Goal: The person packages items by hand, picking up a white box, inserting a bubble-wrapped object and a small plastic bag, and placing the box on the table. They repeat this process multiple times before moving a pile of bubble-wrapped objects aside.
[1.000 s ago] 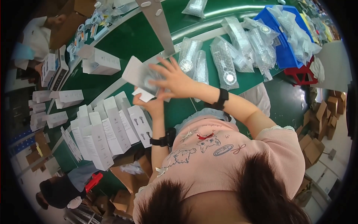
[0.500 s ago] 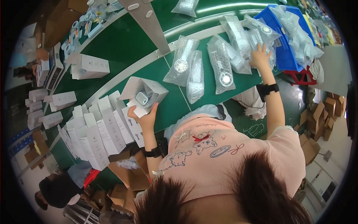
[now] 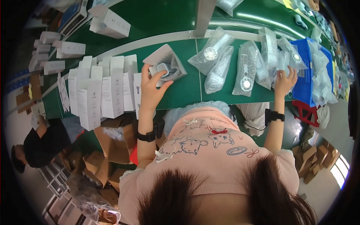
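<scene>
My left hand (image 3: 152, 89) is at the mouth of an open white box (image 3: 175, 62) lying on the green table. Its fingers are spread. One lies along the flap and another touches a pale rounded device (image 3: 162, 69) inside the box. What else the box contains is partly hidden. Over on the right, my right hand (image 3: 285, 83) has its fingers curled on the near end of a bubble-wrapped package (image 3: 284, 59), beside a blue bin (image 3: 303, 77). More bubble-wrapped packages (image 3: 245, 71) lie between my hands, some with a round white disc showing through.
Several upright white boxes (image 3: 112, 92) stand in rows left of my left hand. Further boxes (image 3: 109, 23) lie beyond a metal rail, where a post (image 3: 204, 18) rises. Cardboard cartons (image 3: 116, 144) sit below the table. A person (image 3: 45, 138) is at the far left.
My left hand has shifted from gripping the box's edge to spread fingers at its opening. My right hand's spread fingers have curled in on a wrapped package. The whole view has turned.
</scene>
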`<state>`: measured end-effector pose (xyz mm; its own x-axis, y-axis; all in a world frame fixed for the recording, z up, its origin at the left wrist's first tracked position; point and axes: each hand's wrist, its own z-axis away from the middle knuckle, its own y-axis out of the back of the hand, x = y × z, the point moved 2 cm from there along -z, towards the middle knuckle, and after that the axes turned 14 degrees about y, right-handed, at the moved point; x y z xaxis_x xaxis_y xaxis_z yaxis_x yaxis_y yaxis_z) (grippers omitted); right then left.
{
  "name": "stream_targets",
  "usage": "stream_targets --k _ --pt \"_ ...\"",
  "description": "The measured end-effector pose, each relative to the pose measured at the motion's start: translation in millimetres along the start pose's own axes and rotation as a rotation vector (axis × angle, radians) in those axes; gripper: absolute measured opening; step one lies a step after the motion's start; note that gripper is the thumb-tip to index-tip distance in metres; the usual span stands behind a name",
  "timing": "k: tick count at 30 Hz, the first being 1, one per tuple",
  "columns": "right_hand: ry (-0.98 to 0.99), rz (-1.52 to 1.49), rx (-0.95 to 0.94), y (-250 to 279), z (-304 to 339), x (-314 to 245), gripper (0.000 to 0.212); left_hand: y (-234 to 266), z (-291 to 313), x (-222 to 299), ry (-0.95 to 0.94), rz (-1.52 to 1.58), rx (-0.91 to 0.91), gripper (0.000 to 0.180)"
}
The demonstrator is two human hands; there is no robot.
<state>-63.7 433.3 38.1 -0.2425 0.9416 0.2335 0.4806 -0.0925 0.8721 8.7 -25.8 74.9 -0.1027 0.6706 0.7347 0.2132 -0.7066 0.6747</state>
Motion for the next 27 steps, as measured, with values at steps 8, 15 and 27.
stream_targets --k 8,15,27 --pt "-0.243 -1.556 0.354 70 -96 -116 0.006 5 -3 -12 0.196 0.112 0.039 0.017" --pt "-0.076 -1.817 0.337 79 -119 -267 0.01 -3 -18 -18 0.368 0.27 0.109 0.015" --pt "0.842 -1.096 0.017 48 -116 -278 0.064 10 -8 -55 0.354 0.633 0.194 0.038"
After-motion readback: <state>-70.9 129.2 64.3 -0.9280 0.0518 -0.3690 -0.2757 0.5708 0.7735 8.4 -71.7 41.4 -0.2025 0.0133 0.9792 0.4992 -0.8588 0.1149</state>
